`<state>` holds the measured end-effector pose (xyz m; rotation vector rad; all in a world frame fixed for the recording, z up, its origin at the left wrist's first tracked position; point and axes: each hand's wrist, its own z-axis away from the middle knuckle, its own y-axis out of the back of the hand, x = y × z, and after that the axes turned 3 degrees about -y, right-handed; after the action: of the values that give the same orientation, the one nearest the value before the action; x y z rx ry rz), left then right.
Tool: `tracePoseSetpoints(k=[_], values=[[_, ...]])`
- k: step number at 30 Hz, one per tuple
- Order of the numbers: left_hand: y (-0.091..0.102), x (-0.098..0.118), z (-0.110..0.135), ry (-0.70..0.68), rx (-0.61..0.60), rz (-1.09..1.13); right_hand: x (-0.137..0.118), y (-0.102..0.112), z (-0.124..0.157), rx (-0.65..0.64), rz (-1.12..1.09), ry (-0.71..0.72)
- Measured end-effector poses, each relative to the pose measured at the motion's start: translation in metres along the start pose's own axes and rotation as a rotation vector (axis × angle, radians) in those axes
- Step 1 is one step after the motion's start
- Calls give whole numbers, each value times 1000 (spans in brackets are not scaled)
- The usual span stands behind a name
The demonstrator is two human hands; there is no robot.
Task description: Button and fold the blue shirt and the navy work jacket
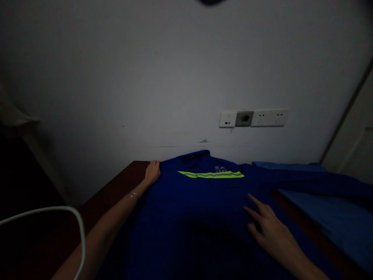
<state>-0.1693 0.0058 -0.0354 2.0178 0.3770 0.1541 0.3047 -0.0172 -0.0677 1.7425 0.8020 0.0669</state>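
A dark blue work shirt [186,202] with a yellow-green reflective stripe across the chest lies spread flat on a dark brown table [116,186], its collar toward the wall. My left hand [152,172] rests at the shirt's far left shoulder, fingers curled on the cloth edge. A thin bracelet sits on that wrist. My right hand [268,225] lies on the shirt's right side, fingers stretched out and spread, holding nothing.
A white wall rises just behind the table, with a row of power sockets [253,118]. Lighter blue cloth [329,210] lies at the right. A white cable [72,217] loops at the lower left. The room is dim.
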Motion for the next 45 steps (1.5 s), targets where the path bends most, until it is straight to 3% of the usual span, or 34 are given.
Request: tracePoseSetpoints(k=[2, 6, 8, 12, 14, 19, 23, 27, 30, 34, 37, 39, 41, 45], values=[[4, 9, 8, -107, -32, 24, -13, 1, 1, -22, 3, 109], [9, 30, 31, -238, -119, 90, -34, -4, 4, -221, -103, 296], [14, 37, 47, -245, -179, 134, -36, -5, 4, -250, -178, 287], [39, 53, 84, -314, -295, 198, -19, 6, -2, -102, -334, 145], [60, 67, 102, -473, -288, 221, -4, 14, -7, -67, -368, 118], [110, 130, 138, -1086, -134, 164, 30, 14, -24, -95, -356, 9], [114, 185, 158, -1300, -23, 125, 42, 0, -38, -168, -356, -66], [97, 224, 166, -1287, 23, 113, 42, -5, -46, -223, -317, -47], [86, 239, 166, -1241, 18, 98, 40, -5, -49, -211, -300, -30], [86, 240, 161, -1221, -19, 157, 34, -3, -51, -246, -476, -159], [97, 234, 157, -1148, -11, 337, 29, -1, -52, -287, -756, -354], [104, 232, 154, -1065, -47, 482, 28, -1, -52, -284, -825, -431], [107, 231, 152, -1024, -141, 576, 30, -1, -51, -273, -738, -414], [98, 233, 153, -1057, -302, 547, 35, -1, -45, -208, -307, -165]])
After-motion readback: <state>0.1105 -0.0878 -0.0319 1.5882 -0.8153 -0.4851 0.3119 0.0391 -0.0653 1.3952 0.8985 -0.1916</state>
